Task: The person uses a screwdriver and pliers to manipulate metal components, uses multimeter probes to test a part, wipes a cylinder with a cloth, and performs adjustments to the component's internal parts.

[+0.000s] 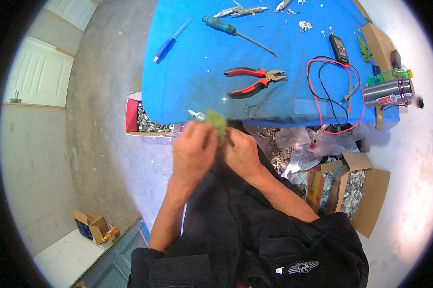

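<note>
My left hand [192, 149] is closed just in front of the table's near edge. A soft-looking yellow-green thing [217, 121], smeared by motion, shows at its fingertips; its kind cannot be made out. My right hand [243, 156] is curled close beside it, fingers bent inward, and what they hold is hidden. A small white-and-metal piece [196, 115] juts out past the left fingers at the table edge; whether the hand grips it is unclear. Beyond the hands, red-and-black pliers [255, 81] lie with their handles spread on the blue table cover [192, 86].
Farther back lie a blue screwdriver [166, 48] and a teal-handled screwdriver [233, 30]. A meter [339, 48] with looped leads and a steel flask [388, 92] sit at right. Below the table are a box of metal pieces [149, 117] and a cardboard carton [370, 201].
</note>
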`<state>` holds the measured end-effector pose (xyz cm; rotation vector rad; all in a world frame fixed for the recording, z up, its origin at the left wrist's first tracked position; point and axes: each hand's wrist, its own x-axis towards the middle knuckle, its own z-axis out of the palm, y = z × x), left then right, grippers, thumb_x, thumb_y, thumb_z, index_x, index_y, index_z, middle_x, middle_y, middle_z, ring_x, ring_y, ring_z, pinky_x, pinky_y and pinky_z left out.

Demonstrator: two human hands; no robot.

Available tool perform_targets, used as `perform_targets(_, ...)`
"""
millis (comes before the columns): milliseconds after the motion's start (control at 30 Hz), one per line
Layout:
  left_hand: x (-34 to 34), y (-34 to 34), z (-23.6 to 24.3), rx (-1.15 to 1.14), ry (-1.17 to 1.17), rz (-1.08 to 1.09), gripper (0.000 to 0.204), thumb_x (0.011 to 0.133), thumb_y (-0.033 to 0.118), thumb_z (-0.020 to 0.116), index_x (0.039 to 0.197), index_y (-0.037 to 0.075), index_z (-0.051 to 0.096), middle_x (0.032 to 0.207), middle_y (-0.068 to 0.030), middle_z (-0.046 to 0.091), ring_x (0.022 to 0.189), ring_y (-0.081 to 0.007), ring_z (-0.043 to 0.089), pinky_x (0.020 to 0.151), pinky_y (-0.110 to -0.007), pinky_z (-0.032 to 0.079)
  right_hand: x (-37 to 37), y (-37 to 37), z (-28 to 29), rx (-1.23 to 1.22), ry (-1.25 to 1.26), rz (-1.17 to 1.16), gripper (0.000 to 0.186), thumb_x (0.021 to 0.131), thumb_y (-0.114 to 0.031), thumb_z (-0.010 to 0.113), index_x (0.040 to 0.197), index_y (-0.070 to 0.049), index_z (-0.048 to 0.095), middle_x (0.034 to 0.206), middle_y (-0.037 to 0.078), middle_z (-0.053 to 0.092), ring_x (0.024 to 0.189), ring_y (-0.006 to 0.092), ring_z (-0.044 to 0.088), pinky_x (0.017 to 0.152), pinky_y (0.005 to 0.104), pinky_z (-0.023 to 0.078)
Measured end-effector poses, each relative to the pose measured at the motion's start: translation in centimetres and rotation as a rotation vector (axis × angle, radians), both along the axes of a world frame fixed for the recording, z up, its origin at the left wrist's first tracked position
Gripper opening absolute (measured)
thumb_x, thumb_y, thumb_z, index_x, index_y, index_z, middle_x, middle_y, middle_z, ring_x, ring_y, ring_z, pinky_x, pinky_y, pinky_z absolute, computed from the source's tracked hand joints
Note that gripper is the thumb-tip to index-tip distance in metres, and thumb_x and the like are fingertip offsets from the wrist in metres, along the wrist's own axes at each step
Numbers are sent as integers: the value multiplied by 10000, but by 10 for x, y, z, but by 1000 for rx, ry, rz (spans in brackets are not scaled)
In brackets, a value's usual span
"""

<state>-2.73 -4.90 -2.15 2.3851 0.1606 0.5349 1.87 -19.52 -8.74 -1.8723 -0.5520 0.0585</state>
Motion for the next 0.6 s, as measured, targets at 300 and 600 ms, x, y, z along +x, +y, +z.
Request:
perform_targets(300, 16, 31, -20, 113, -38, 155, 127, 908, 16, 743, 1019, -7, 684, 929, -180, 691, 819, -381, 695, 705, -439, 552, -2, 2, 24, 72, 527, -29, 197, 983, -144, 692, 1054, 34, 733, 805, 184, 729, 697, 193, 695, 644, 366, 525)
perform_targets(600, 0, -3, -12, 28, 10, 13, 120, 905, 27, 743, 1005, 29, 677, 917, -168, 662, 792, -390, 677, 675, -463, 544, -1, 0, 6, 164, 546, 20, 247, 1023, -201, 663, 1010, 36, 729, 765, 68, 701, 619, 111, 634, 576, 299, 493)
